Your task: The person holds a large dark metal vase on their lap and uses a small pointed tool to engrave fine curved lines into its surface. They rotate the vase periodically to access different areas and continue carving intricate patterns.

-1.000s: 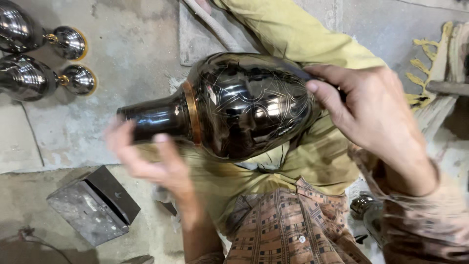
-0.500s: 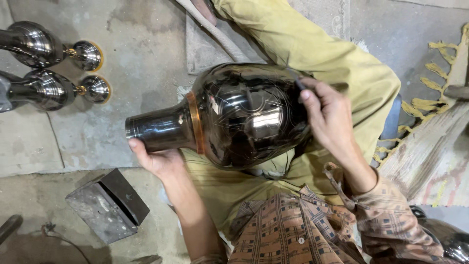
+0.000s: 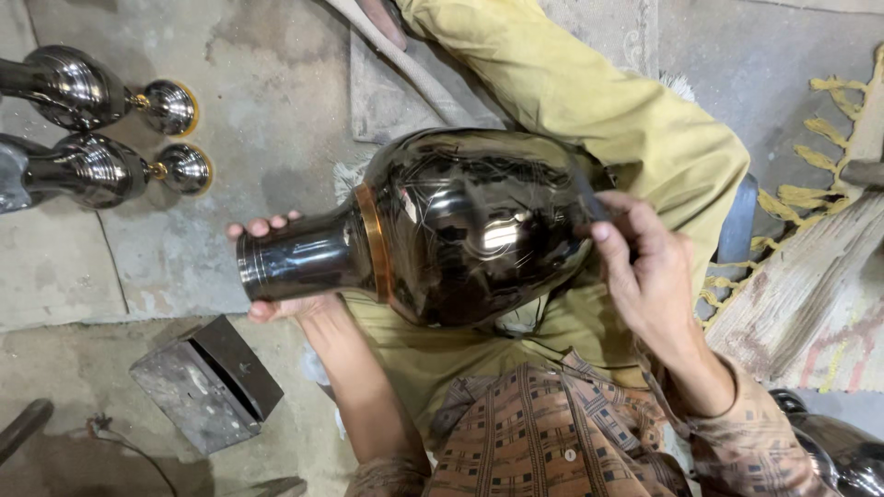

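Here, a large dark metal vase [image 3: 460,225] lies on its side across the person's lap, neck toward the left, round belly toward the right. A copper-coloured band [image 3: 372,241] rings the base of the neck. Fine scratched line patterns show on the glossy belly.

Left hand [image 3: 276,276]: cupped under and behind the neck near the mouth; fingertips show above the neck, the thumb below it. It grips the neck and props it up.

Right hand [image 3: 645,271]: fingers drawn together, pinching a thin dark tool [image 3: 589,198] whose tip meets the belly at its right end. Which kind of tool, cannot tell; most of it is hidden by the fingers.

Lap: olive-yellow trousers [image 3: 589,101], one leg stretched toward the top edge of the view. A brown checked shirt [image 3: 543,433] fills the bottom middle.

Floor [image 3: 267,110]: grey concrete, stained. Two shiny metal goblets [image 3: 101,129] lie on their sides near the top-left corner, well apart from the vase, feet pointing right. A grey metal block [image 3: 207,382] sits near the bottom-left, just beside the left forearm. A rough wooden plank [image 3: 801,285] and a yellow-fringed mat [image 3: 829,184] lie by the right edge. Another shiny metal piece [image 3: 838,451] shows in the bottom-right corner, partly cut off.
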